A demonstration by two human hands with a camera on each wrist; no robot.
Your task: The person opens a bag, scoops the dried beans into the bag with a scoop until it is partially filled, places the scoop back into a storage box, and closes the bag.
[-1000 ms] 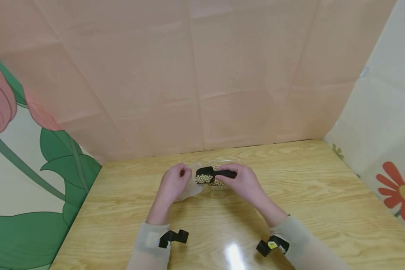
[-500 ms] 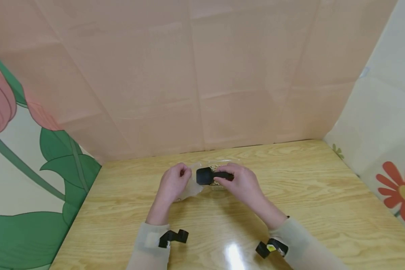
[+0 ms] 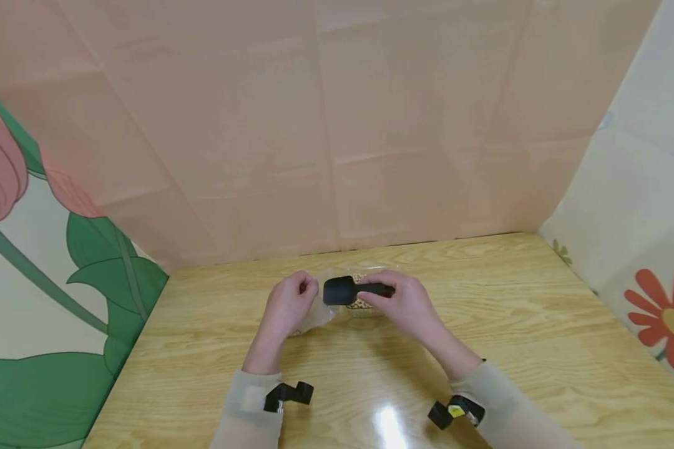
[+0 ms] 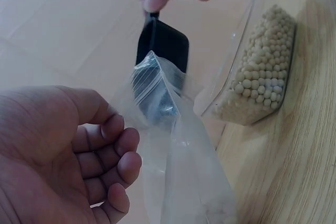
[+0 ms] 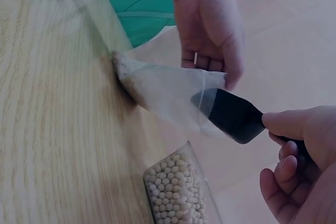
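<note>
My right hand (image 3: 401,299) grips the handle of a black scoop (image 3: 339,291). The scoop's blade reaches into the mouth of a clear zip bag (image 5: 168,93), and its front part shows through the plastic in both wrist views. No grains show on the blade. My left hand (image 3: 292,302) pinches the bag at its top edge, the other fingers loosely curled. Some grains show faintly at the bag's bottom. Beside the bag stands a clear plastic box (image 4: 247,38) of small round beige balls (image 4: 262,72), partly covered by my right hand in the head view.
Both hands work over a wood-grain table (image 3: 202,349), near its far edge. A pinkish sheet (image 3: 247,137) hangs behind it. Flower-printed panels (image 3: 657,299) border the sides. Black wrist cameras (image 3: 289,394) sit on both forearms.
One second ago the scoop carried a load of beige balls; half a second ago it had turned over and none showed. Since then it has shifted slightly left. The left hand stays put.
</note>
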